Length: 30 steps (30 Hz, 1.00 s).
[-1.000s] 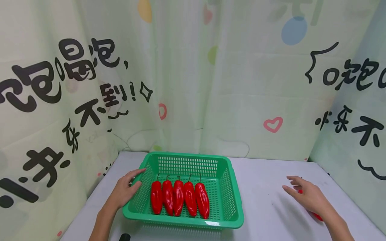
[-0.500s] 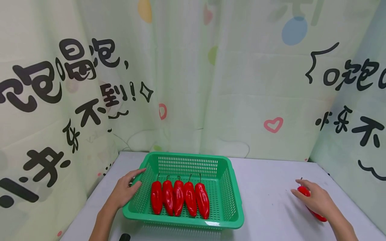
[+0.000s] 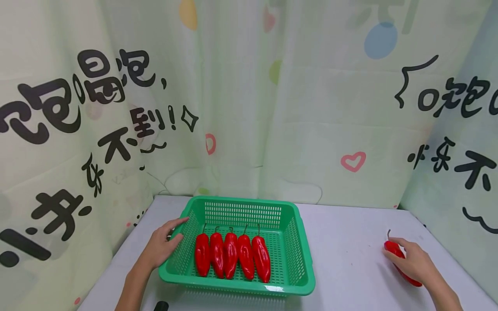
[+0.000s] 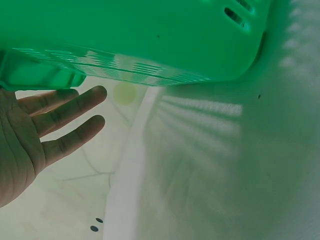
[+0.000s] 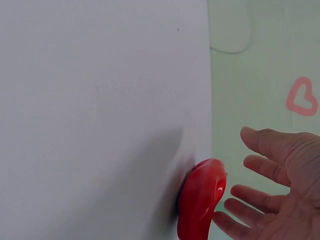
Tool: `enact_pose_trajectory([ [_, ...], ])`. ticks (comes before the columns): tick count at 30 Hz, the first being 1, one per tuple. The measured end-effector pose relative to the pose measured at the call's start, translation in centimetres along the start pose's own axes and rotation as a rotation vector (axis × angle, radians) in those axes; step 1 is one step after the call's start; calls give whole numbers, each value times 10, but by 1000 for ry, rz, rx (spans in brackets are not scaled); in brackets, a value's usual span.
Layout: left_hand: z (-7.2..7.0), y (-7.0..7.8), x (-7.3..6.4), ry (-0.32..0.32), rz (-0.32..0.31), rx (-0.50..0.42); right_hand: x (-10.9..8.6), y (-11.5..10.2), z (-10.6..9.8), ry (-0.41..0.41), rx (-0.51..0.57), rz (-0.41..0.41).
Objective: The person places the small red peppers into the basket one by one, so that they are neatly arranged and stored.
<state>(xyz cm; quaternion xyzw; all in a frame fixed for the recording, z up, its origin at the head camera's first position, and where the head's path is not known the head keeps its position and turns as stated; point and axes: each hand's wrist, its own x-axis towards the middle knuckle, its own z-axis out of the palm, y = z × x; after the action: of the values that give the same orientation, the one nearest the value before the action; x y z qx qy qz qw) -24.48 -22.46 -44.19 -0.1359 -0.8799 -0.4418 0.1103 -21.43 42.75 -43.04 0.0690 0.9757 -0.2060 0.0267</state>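
Observation:
A green plastic basket (image 3: 272, 290) stands on the white table with several red peppers (image 3: 230, 255) side by side inside it. My left hand (image 3: 163, 246) rests at the basket's left rim, with thumb and index finger overlapping that rim. In the left wrist view, three fingers (image 4: 75, 112) of that hand stretch out straight below the basket's edge. At the right, another red pepper (image 3: 408, 277) lies on the table with its stem pointing away. My right hand (image 3: 414, 259) is over this pepper, thumb on one side. In the right wrist view, its fingers are spread above the pepper (image 5: 201, 197).
A pale printed curtain (image 3: 311, 129) with black lettering surrounds the table (image 3: 342, 242) at the back and both sides. A small black object (image 3: 161, 306) shows at the bottom edge, in front of the basket. Table surface lies between basket and right hand.
My right hand has moved to the right and lower, onto the lone pepper, whose top and stem now show more. The left hand and basket have stayed in place.

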Motion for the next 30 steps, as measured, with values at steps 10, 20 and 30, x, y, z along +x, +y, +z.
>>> enact_pose_trajectory([
  [10,0,-1,0,5,8,-4,12,23,9,-48,15,72],
  [20,-1,0,0,0,8,-9,13,26,13,-64,25,57],
  [30,0,-2,0,1,12,-8,13,26,17,-46,36,14],
])
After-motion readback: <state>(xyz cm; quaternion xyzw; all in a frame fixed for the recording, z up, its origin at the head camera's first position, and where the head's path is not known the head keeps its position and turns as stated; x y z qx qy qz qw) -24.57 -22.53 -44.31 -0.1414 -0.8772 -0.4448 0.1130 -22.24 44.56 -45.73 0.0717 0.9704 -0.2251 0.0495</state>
